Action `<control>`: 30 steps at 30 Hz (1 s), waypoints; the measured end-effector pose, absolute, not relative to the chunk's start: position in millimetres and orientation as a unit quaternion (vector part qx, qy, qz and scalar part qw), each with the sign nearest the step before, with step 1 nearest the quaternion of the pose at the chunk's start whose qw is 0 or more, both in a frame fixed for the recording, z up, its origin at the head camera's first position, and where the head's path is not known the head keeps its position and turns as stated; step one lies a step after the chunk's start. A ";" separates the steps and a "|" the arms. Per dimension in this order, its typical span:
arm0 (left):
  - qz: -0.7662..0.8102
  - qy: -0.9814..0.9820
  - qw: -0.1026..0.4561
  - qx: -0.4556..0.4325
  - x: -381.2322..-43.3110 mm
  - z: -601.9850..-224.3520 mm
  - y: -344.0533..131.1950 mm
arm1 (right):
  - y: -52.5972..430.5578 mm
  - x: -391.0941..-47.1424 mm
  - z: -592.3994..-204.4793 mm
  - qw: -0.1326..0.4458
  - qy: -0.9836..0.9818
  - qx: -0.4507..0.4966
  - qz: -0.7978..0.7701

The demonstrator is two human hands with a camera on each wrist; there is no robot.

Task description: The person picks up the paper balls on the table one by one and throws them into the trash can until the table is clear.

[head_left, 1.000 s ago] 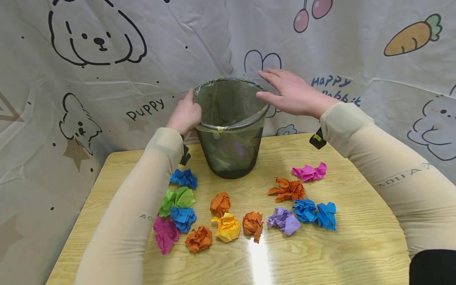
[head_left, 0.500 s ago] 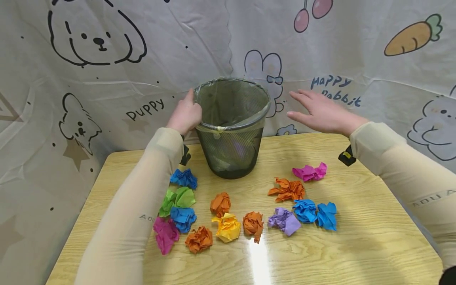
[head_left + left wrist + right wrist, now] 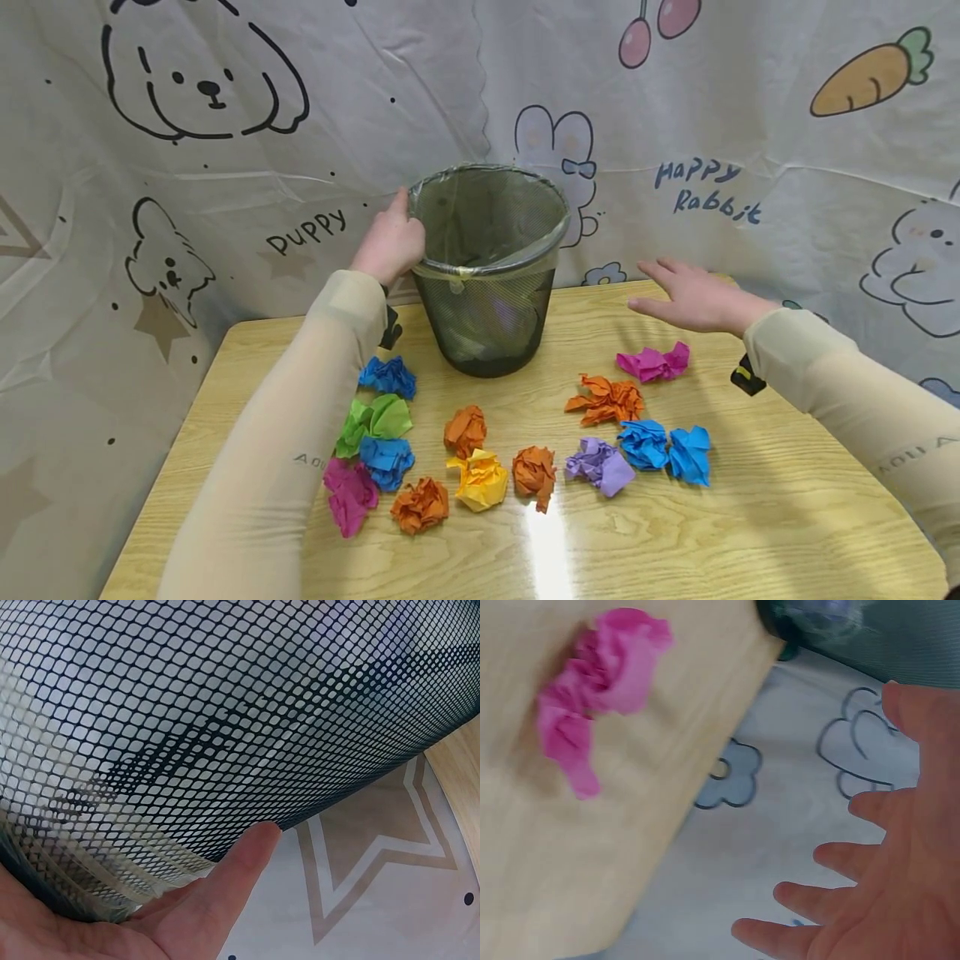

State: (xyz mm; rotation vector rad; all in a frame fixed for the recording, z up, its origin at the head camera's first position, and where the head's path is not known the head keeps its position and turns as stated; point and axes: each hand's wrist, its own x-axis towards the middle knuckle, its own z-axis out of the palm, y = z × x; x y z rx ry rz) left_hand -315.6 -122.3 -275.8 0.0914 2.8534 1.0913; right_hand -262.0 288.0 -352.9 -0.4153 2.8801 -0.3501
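A black mesh wastebasket (image 3: 480,325) with a clear plastic liner (image 3: 517,258) folded over its rim stands at the back of the table. My left hand (image 3: 390,242) grips its left rim; in the left wrist view the thumb (image 3: 240,877) lies along the outside of the mesh, and the other fingers are mostly hidden. To the right of the wastebasket, my right hand (image 3: 693,298) is in the air with fingers spread, holding nothing. The nearest thing below it is a crumpled pink paper ball (image 3: 654,362), also seen apart from the hand in the right wrist view.
Several crumpled paper balls lie on the wooden table (image 3: 637,542), among them an orange one (image 3: 606,400), a purple one (image 3: 600,465), a yellow one (image 3: 480,479) and a green one (image 3: 378,417). A printed cloth (image 3: 420,75) hangs close behind the wastebasket and the table's back edge.
My right hand has moved from beside the wastebasket's right rim to the right, then down toward the table. The left hand and the wastebasket have stayed in place.
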 end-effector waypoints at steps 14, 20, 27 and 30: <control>0.366 0.929 0.040 0.030 -313.4 -275.5 -122.9 | 293.3 -250.4 -394.0 0.151 0.972 -0.119 -0.135; 0.366 0.929 0.043 0.025 -316.1 -277.5 -122.4 | 293.5 -245.4 -415.6 0.163 0.971 -0.105 -0.138; 0.366 0.929 0.042 0.030 -316.0 -277.0 -121.7 | 287.9 -242.2 -430.5 0.167 0.974 -0.086 -0.125; 0.368 0.928 0.046 0.027 -316.0 -276.0 -120.5 | 285.1 -240.8 -434.2 0.166 0.975 -0.081 -0.124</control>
